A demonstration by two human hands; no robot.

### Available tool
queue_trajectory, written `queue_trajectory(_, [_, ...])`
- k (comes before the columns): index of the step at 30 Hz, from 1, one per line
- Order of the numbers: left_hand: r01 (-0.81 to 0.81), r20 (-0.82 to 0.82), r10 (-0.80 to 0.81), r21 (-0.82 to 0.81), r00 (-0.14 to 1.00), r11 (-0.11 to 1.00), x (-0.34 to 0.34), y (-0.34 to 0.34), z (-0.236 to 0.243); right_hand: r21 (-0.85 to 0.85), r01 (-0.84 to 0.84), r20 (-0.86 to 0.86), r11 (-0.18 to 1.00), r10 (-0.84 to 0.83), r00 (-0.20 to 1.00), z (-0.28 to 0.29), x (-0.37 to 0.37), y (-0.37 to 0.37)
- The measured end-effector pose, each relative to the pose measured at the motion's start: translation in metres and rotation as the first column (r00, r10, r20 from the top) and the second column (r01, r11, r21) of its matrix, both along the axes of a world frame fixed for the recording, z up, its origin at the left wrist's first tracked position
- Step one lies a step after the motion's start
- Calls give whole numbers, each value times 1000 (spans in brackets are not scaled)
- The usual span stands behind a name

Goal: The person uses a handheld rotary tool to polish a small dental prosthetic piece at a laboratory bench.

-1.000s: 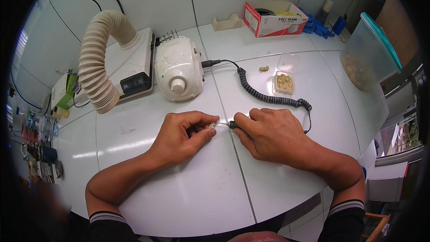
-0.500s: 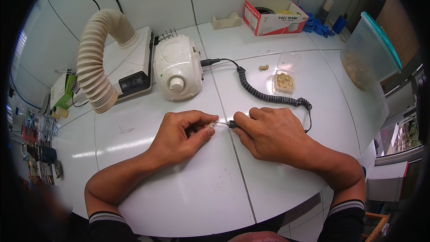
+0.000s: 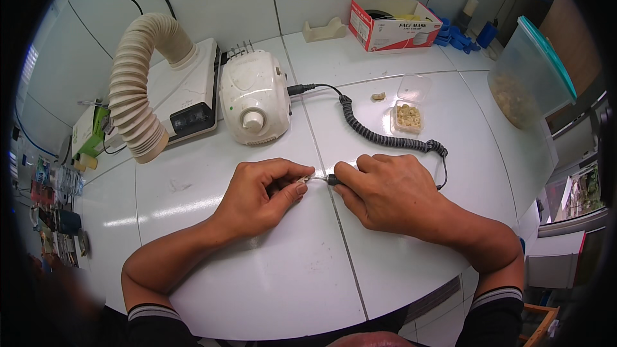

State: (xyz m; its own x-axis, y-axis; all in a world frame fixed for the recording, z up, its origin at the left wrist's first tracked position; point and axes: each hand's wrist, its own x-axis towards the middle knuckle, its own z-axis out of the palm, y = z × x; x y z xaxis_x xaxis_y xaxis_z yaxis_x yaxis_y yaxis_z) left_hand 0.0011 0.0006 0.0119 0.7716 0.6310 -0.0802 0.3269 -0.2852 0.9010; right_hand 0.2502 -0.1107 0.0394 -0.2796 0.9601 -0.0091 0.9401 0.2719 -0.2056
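Between the thumb and fingertips of my left hand [image 3: 260,196] a small pale yellowish piece [image 3: 303,180] is pinched; the fingers hide most of it. My right hand [image 3: 402,196] is closed round a rotary handpiece [image 3: 332,180], whose thin metal bit points left and meets the piece. From the handpiece a black coiled cord [image 3: 379,140] runs to a white control unit [image 3: 255,93] with a round front knob. Beyond my right hand stands a small transparent box [image 3: 407,131] holding several similar pale pieces, its lid [image 3: 416,88] open. One loose pale piece [image 3: 378,96] lies beside it.
A ribbed beige suction hose [image 3: 132,83] arches from a white machine [image 3: 209,80] at left. Along the back are a face mask box [image 3: 392,35], a beige holder [image 3: 324,31] and blue items [image 3: 456,40]. A teal-lidded tub [image 3: 524,83] stands at right on the white table [image 3: 283,295].
Both hands keep nearly the same place and grip. The bit and the small piece have shifted only very slightly against each other.
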Motion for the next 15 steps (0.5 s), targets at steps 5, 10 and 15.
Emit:
queue_trajectory(5, [9,10,-9,5,1000,1000,0,0,-1,9,3,-2,1000,-3,1000,0,1,-1])
queue_trajectory(10, [17,9,-17,17,1000,1000,0,1,-3,-17,7,0,1000,-7,1000,2,1,0])
queue_trajectory(15, [16,20,-16,10,1000,1000,0,0,-3,25,-13,-11,1000,13,1000,-1,1,-1])
